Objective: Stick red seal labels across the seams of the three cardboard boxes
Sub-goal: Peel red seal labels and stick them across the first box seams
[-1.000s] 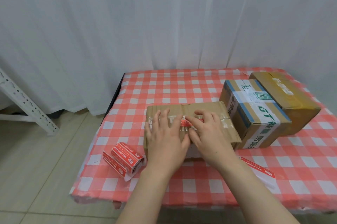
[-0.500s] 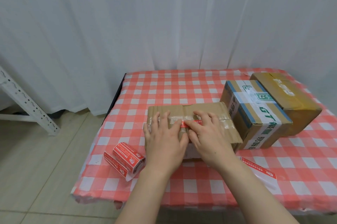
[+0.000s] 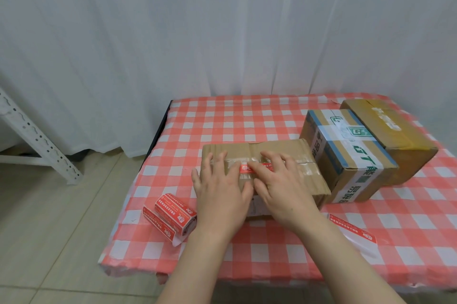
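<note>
Where hands (image 3: 222, 195) (image 3: 284, 192) press, glossy label (image 3: 247, 169), corrugated box (image 3: 279, 147)

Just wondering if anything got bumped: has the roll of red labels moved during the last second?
No. The roll of red seal labels lies on the same squares of the checked tablecloth, near its front left corner.

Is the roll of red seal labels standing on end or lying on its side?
On its side: the roll of labels lies along the tablecloth, with its round spiral end showing at the lower right.
</note>
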